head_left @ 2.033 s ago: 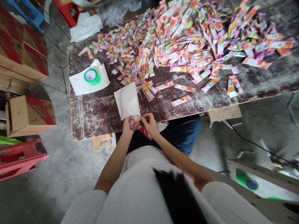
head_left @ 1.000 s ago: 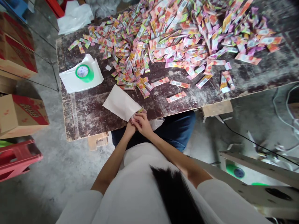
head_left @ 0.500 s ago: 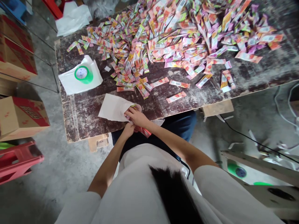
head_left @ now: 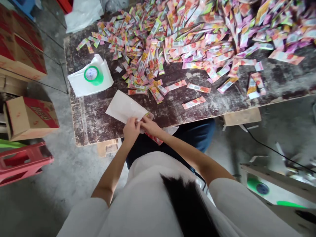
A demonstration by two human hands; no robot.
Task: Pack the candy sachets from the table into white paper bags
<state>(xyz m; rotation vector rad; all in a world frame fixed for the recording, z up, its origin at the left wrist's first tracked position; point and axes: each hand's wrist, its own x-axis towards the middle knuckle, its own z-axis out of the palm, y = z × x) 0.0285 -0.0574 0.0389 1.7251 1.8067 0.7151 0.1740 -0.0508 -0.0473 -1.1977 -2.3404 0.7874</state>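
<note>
A white paper bag (head_left: 125, 106) lies slanted at the table's front edge. My left hand (head_left: 132, 129) is closed on its lower edge, near the mouth. Close beside it, fingertips almost touching, my right hand (head_left: 150, 126) pinches the bag's right end, where a bit of a colourful packet shows. A red packet (head_left: 156, 139) hangs partly hidden below my right hand, over my lap. Behind the bag, a big heap of small pink, orange and green sachets (head_left: 177, 42) spreads over the table. Two loose sachets (head_left: 194, 102) lie nearer me.
A green tape roll (head_left: 95, 75) rests on white sheets (head_left: 76, 84) at the left of the worn dark table (head_left: 91, 128). Cardboard boxes (head_left: 37, 118) and a red stool (head_left: 24, 163) are on the floor at left. A wooden frame (head_left: 278, 177) stands at lower right.
My left hand has moved up from below the bag onto its lower edge. The bag has tilted, its right end lower. The view has shifted slightly, with the table's items further right.
</note>
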